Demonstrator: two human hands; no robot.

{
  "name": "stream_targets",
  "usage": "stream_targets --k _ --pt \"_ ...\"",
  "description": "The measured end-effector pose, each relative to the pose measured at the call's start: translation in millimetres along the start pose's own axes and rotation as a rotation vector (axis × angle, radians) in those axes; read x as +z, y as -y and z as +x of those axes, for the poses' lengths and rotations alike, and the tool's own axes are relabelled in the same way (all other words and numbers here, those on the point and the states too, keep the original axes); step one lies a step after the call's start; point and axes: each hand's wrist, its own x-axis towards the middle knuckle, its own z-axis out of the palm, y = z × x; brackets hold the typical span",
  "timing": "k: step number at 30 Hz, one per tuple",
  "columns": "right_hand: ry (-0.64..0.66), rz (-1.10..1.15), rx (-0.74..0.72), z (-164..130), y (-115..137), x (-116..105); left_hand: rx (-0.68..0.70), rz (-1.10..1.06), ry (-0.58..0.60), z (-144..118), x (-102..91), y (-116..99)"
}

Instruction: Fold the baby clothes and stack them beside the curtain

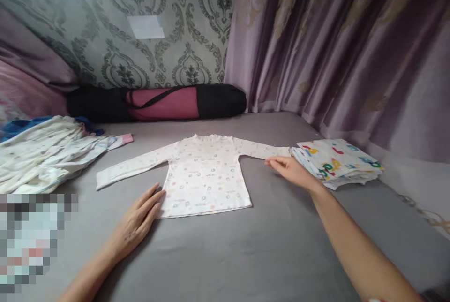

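As the shirt [204, 175] lies flat, both hands' fingertips [156, 195] seemingly touch it.

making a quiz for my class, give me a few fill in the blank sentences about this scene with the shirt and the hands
1. The long-sleeved shirt lies spread flat on the ____ sheet.
2. The left hand rests flat at the shirt's lower ____ corner.
3. The right hand is at the end of the shirt's right ____.
4. The folded stack beside the right hand is printed with coloured ____.

Missing words: grey; left; sleeve; letters
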Motion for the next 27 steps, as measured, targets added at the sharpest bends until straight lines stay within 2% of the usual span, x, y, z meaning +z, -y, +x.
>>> stream_targets --k 3,5,7,11,13,17,21,27 --pt "-0.278 0.095 0.089 33.1 -10.7 -19.7 0.005 0.007 -0.043 -3.3 8.0 11.6" --pt "-0.395 0.086 0.156 50.0 -17.5 -29.6 0.023 0.020 -0.050 -5.0 12.0 18.9" --pt "-0.440 -0.028 0.219 61.9 -23.6 -34.8 0.045 0.036 -0.041 -5.9 13.2 22.3" --pt "-0.366 -0.541 0.311 70.0 -31.5 -32.7 0.069 0.045 -0.027 -6.0 10.2 20.1" --pt "-0.311 -0.695 0.327 68.4 -32.5 -29.7 0.075 0.047 -0.031 -5.7 10.0 19.5" --pt "-0.257 -0.847 0.280 64.6 -32.2 -28.4 0.076 0.060 -0.037 -5.2 13.3 23.0" --pt "-0.126 -1.088 0.266 66.9 -34.7 -31.3 0.064 0.072 -0.028 -5.0 11.9 23.0" --pt "-0.057 -1.149 0.293 73.4 -38.9 -31.8 0.042 0.079 0.006 -3.3 8.2 18.4"
